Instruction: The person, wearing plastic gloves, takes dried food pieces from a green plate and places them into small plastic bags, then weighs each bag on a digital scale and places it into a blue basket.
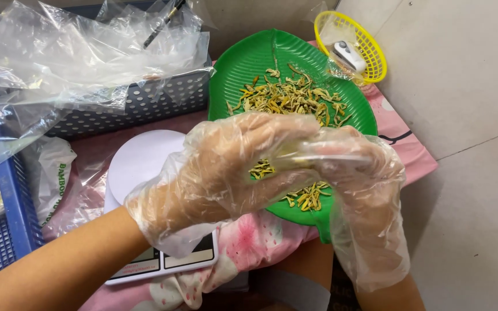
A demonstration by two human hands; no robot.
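Both gloved hands, left hand (214,173) and right hand (364,190), pinched a clear bag (312,152); dried strips (289,95) beyond the fingers on the green tray (243,63) could spill if the slippery film slid.

Gloved left hand (220,173) meeting right hand (358,167), above green tray (243,63), dried strips (289,98)

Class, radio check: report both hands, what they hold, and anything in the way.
Left hand and right hand, gloved, meet over green tray. Small clear bag pinched between fingers. Dried yellow strips heaped beneath. Scale alongside, nothing blocking.
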